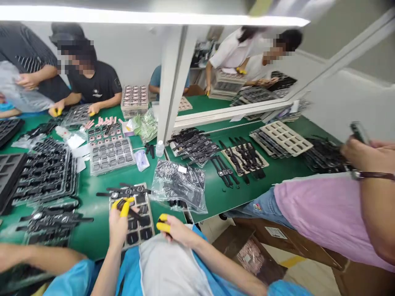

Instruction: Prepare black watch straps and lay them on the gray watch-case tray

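Observation:
Yellow covers sit on some fingertips of both hands. My left hand (120,216) is closed on a black watch strap (135,214), which hangs over a beige tray (150,207) with dark square pieces in its compartments. Several black straps (128,191) lie across the tray's far end. To the right of the tray, my right hand (173,228) is closed near my lap, its yellow fingertips pinched around a small dark thing I cannot make out. A clear plastic bag (179,183) of dark items lies beyond my right hand.
Stacked trays of straps (46,172) stand at left, a clear tray (111,156) ahead. More straps (197,144) and beige trays (285,137) lie at right. A person in pink (327,213) stands close on the right; another person's forearm (46,259) reaches in at left. A white post (173,82) rises ahead.

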{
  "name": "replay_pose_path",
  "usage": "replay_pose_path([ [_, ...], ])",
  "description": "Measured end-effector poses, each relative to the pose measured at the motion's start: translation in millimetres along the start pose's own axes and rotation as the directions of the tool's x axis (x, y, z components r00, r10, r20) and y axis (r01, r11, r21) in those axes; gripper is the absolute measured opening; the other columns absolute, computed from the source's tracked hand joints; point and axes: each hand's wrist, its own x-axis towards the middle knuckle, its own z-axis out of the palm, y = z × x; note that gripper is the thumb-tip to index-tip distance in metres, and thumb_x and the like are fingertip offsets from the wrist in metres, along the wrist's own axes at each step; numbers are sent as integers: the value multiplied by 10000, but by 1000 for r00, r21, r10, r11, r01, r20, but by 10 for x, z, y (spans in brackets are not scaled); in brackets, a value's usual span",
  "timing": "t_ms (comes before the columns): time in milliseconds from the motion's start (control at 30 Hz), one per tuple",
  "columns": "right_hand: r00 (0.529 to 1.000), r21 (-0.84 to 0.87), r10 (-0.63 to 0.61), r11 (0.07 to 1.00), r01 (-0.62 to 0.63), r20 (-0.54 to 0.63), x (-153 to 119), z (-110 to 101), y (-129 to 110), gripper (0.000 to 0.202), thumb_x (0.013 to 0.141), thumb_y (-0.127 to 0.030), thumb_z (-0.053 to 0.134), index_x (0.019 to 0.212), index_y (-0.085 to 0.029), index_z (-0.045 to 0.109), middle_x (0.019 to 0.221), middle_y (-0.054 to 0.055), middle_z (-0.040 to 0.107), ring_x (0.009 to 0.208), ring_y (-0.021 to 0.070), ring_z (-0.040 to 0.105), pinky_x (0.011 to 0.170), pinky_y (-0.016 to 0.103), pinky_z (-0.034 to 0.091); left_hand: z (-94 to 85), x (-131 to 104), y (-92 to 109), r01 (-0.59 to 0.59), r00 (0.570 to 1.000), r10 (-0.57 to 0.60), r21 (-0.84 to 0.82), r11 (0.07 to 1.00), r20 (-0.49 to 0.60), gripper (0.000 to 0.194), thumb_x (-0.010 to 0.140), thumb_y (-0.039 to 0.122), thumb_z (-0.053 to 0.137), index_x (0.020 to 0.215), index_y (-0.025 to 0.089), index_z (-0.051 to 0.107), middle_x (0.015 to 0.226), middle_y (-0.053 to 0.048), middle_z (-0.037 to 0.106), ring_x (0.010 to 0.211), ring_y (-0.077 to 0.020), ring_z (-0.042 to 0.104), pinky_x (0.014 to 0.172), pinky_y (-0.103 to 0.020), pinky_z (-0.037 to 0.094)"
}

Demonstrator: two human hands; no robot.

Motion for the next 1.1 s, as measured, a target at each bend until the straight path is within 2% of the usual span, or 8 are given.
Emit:
replay_pose_path([
  [67, 997, 35, -54, 998, 56, -59, 10, 48, 18, 456, 758, -579, 739, 868, -214, 489, 607, -77, 548, 433, 64, 419, 408, 194, 271, 22, -78, -41, -113, 964, 83, 104, 988, 254, 232, 876, 266, 587, 1038, 175, 725, 1035, -105, 776, 1042, -260, 717, 948, -411, 599],
  [167, 995, 108, -94, 990, 95, -11, 22, 149, -14, 437, 800, -582, 694, 902, -214, 482, 604, -85, 532, 423, 53, 356, 409, 199, 233, 155, -238, -68, -325, 825, 214, 130, 937, 523, 420, 871, 125, 515, 1250, 173, 691, 1237, -112, 739, 1177, -244, 678, 1061, -441, 553],
  [233, 994, 147, -90, 986, 79, 69, 10, 190, -53, 412, 804, -562, 687, 900, -216, 484, 567, -92, 508, 407, 55, 319, 408, 209, 222, 221, -315, -54, -417, 744, 273, 105, 903, 610, 529, 887, 70, 473, 1379, 191, 625, 1352, -116, 682, 1274, -233, 629, 1114, -439, 520],
  [300, 990, 184, -69, 982, 45, 122, -12, 202, -82, 392, 794, -537, 698, 888, -218, 492, 532, -98, 482, 398, 58, 288, 406, 215, 208, 235, -357, -31, -468, 700, 309, 87, 879, 643, 568, 917, 50, 440, 1444, 212, 576, 1375, -117, 656, 1300, -225, 610, 1113, -417, 524],
  [433, 995, 337, -28, 941, -5, 93, -31, 201, -88, 410, 733, -500, 749, 860, -234, 464, 512, -108, 445, 406, 55, 239, 403, 211, 136, 200, -387, -16, -513, 686, 351, 81, 855, 637, 570, 946, 38, 423, 1470, 226, 545, 1332, -115, 654, 1269, -225, 618, 1078, -398, 544],
  [633, 995, 479, -45, 878, -5, 94, -9, 231, -69, 436, 713, -476, 794, 852, -231, 462, 527, -108, 443, 410, 45, 233, 406, 198, 111, 243, -420, -36, -493, 727, 361, 79, 866, 584, 587, 933, 8, 411, 1466, 227, 526, 1280, -103, 656, 1209, -214, 637, 1032, -382, 560],
  [867, 994, 512, -47, 859, -12, 102, -17, 217, -70, 434, 727, -463, 800, 855, -232, 456, 529, -108, 445, 407, 44, 242, 403, 186, 119, 242, -421, -66, -528, 723, 378, 111, 842, 578, 654, 868, -30, 411, 1465, 219, 510, 1299, -110, 633, 1236, -226, 617, 1045, -394, 550],
  [1100, 988, 455, -41, 890, -30, 146, 1, 237, -54, 411, 732, -461, 792, 825, -232, 464, 501, -109, 415, 403, 50, 221, 403, 198, 109, 204, -402, -21, -553, 692, 384, 106, 827, 611, 592, 894, -1, 414, 1434, 212, 529, 1263, -115, 645, 1189, -226, 640, 998, -382, 571],
])
